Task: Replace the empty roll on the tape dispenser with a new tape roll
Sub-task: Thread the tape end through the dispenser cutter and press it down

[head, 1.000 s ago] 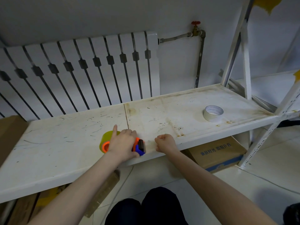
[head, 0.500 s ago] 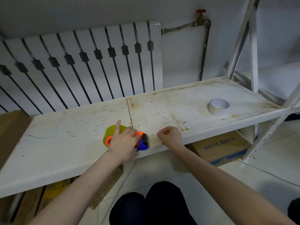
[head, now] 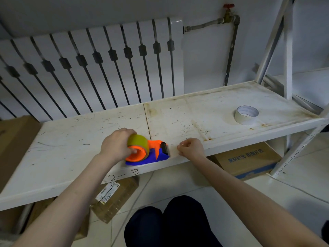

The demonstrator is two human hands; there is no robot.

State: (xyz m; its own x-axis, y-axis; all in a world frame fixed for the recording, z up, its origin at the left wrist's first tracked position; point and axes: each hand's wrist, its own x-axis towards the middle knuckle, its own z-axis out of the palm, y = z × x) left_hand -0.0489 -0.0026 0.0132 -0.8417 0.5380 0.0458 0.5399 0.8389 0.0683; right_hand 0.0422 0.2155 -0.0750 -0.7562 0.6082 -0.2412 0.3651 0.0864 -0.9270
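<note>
Gripping the yellowish tape roll (head: 138, 142) w/ your left hand (head: 115, 146) steadies the dispenser (head: 148, 155); right hand (head: 191, 148) fingers curled shut, contents unclear.

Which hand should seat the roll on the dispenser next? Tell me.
Left. The left hand already grips the yellow-green tape roll on the dispenser; the right hand is a closed fist beside it, apparently holding nothing.

Glossy orange-and-blue plastic dispenser (head: 153, 154) sits on a scuffed, rust-stained, matt white painted metal shelf (head: 195, 111).
</note>
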